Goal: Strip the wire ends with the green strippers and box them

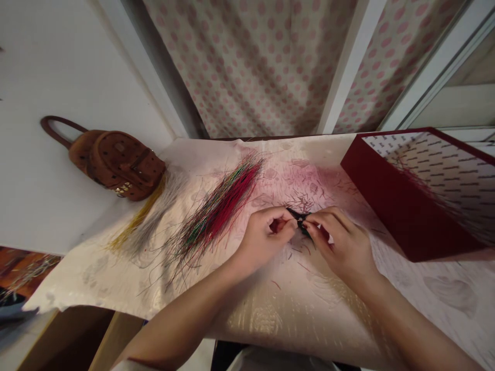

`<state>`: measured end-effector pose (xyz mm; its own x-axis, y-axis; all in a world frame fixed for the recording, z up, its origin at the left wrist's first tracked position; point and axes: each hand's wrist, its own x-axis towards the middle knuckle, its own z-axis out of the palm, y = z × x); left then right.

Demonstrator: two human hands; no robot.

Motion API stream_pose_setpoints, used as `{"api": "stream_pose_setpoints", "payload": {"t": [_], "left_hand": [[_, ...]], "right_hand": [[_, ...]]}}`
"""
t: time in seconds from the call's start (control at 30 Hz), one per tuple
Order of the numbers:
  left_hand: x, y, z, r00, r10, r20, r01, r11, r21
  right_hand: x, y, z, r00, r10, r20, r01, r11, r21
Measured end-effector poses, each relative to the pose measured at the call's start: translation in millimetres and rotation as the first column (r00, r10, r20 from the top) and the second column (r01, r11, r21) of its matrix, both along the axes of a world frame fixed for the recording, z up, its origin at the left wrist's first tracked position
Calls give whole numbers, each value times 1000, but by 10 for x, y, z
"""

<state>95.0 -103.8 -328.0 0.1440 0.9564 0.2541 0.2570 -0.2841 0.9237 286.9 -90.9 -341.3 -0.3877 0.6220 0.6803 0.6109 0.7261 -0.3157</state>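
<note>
My right hand is closed around a small black cutting tool, seemingly a pair of snips, with its dark tip toward my other hand. A bit of green shows below it, perhaps part of its handle. My left hand is pinched shut right at the tip; what sits between thumb and finger is too small to make out. Short dark and red clippings lie scattered under and beyond both hands. Left of them lies a long bundle of thin red, green and dark wire-like strands.
Grey strands and yellow strands lie beside a brown backpack on the left. An open dark red box with fine red strands inside stands at right. A patterned cloth covers the table; a dotted curtain hangs behind.
</note>
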Motion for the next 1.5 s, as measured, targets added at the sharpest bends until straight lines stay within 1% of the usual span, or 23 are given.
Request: {"api": "stream_pose_setpoints", "payload": {"t": [0.17, 0.3, 0.4, 0.47, 0.5, 0.53, 0.57, 0.6, 0.67, 0.7, 0.73, 0.77, 0.8, 0.87, 0.9, 0.93, 0.97, 1.0, 1.1, 1.27, 1.4, 1.47, 1.5], "left_hand": [[1, -11, 49, 999, 2, -45, 1, 999, 52], [-8, -11, 91, 997, 1, -81, 4, 997, 73], [-22, -8, 105, 994, -1, -107, 10, 996, 84], [-33, -5, 105, 992, -2, -126, 15, 995, 97], [-38, -3, 103, 991, -4, -134, 17, 995, 103], [-41, -1, 100, 990, -7, -139, 22, 994, 108], [-44, 1, 96, 990, -13, -140, 29, 993, 110], [-45, 2, 91, 990, -20, -136, 36, 993, 112], [-44, 6, 82, 993, -37, -112, 49, 993, 105], [-43, 9, 80, 995, -46, -92, 54, 995, 89], [-42, 12, 81, 996, -52, -68, 56, 996, 67], [-42, 17, 83, 998, -53, -39, 55, 998, 39], [-43, 24, 87, 999, -50, -8, 50, 999, 7], [-50, 39, 95, 998, -37, 46, 39, 998, -54], [-54, 46, 98, 997, -31, 64, 36, 996, -77], [-58, 52, 99, 997, -29, 77, 36, 995, -93], [-60, 57, 98, 996, -30, 84, 39, 994, -103], [-62, 59, 95, 996, -32, 85, 41, 994, -105], [-57, 52, 83, 997, -35, 64, 41, 995, -91], [-36, 24, 70, 999, -47, 5, 47, 998, -43], [-28, 8, 64, 999, -35, -41, 36, 999, 6], [-31, 5, 64, 997, -36, -75, 39, 998, 43], [-34, 4, 64, 995, -41, -95, 47, 997, 63]], "right_hand": [[10, -2, -6, 1000, -1, -2, 1, 999, 36], [12, -9, -5, 999, 20, -25, -20, 1000, 17], [-3, 0, 11, 993, 51, -107, -61, 993, -100], [-15, 22, 21, 977, 49, -209, -106, 956, -273], [-20, 37, 26, 962, 35, -270, -141, 912, -385], [-23, 52, 30, 941, 16, -338, -194, 843, -502], [-24, 65, 34, 910, -6, -414, -272, 745, -609], [-24, 77, 39, 869, -28, -494, -373, 619, -691], [-19, 90, 48, 768, -74, -636, -576, 354, -737], [-16, 91, 51, 725, -94, -682, -642, 263, -720], [-12, 89, 52, 698, -106, -708, -676, 227, -701], [-8, 85, 51, 698, -104, -708, -672, 246, -698], [-4, 80, 48, 723, -92, -684, -628, 324, -707], [7, 69, 37, 827, -47, -560, -428, 592, -682], [12, 66, 30, 886, -18, -464, -307, 728, -613], [17, 63, 24, 935, 11, -355, -204, 834, -512], [21, 60, 20, 968, 36, -248, -136, 905, -403], [23, 58, 19, 987, 59, -153, -104, 945, -309], [26, 49, 31, 997, 80, 9, -78, 984, -162], [14, 29, 53, 996, 89, 3, -88, 992, -92], [-6, 20, 47, 977, 120, -179, -158, 963, -219], [-10, 25, 45, 948, 84, -308, -201, 906, -372], [-10, 30, 45, 928, 49, -369, -230, 854, -466]]}}
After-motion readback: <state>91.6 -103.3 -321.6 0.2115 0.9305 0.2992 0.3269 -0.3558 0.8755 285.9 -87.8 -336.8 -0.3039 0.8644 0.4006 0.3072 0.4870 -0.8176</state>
